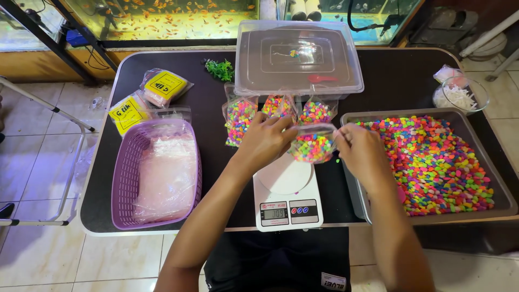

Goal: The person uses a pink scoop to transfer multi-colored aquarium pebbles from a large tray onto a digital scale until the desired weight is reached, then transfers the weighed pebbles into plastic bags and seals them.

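Observation:
Both my hands hold one small clear plastic bag of multicoloured gravel (312,145) above a white digital kitchen scale (286,194). My left hand (265,141) pinches the bag's left top edge, and my right hand (361,148) pinches its right top edge. Three filled bags of the same gravel (240,120) lean against a clear lidded plastic box (298,59) just beyond my hands. A grey tray (486,162) full of loose coloured gravel sits to my right.
A purple basket (125,173) holding clear plastic bags stands at the left, with two yellow-labelled packs (141,100) behind it. A green plastic plant sprig (219,69) and a glass bowl of white pieces (459,96) lie at the back. Fish tanks (162,16) line the far side.

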